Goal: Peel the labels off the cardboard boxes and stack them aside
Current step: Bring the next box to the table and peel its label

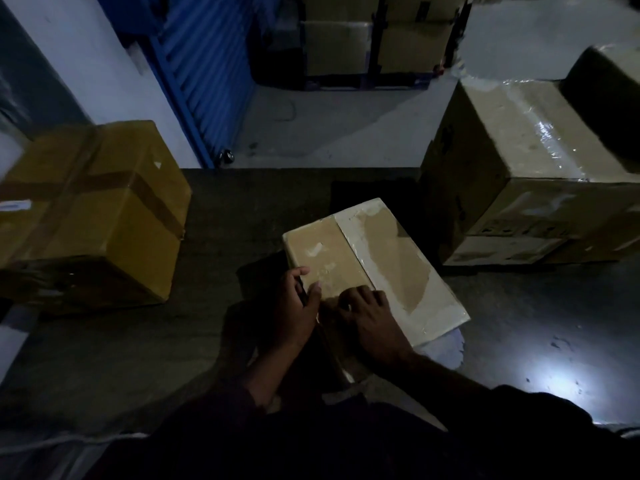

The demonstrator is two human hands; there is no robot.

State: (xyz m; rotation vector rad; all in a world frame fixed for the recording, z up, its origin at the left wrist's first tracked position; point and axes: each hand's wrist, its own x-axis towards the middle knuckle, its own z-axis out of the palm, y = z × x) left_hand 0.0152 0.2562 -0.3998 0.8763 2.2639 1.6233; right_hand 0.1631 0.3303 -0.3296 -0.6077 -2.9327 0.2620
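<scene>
The small box (374, 268) lies on the floor (519, 323) before the person, mostly stripped to pale residue, left hand (298, 306) gripping its near-left edge, right hand (370, 317) picking with curled fingers; no stack shows.

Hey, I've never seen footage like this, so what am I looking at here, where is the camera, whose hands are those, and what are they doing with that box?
There is no machine here. This single picture comes from a camera worn on a person's head, looking forward and down, so the two hands belong to the wearer. It is dim. In the middle lies a flat cardboard box with pale patches where paper seems partly torn away. The left hand curls round the box's near left edge. The right hand rests on top with fingers bent, fingertips pressing the surface as if picking at label remains; I cannot tell if it pinches anything. A taped yellow box sits left, a large wrapped box right.
</scene>
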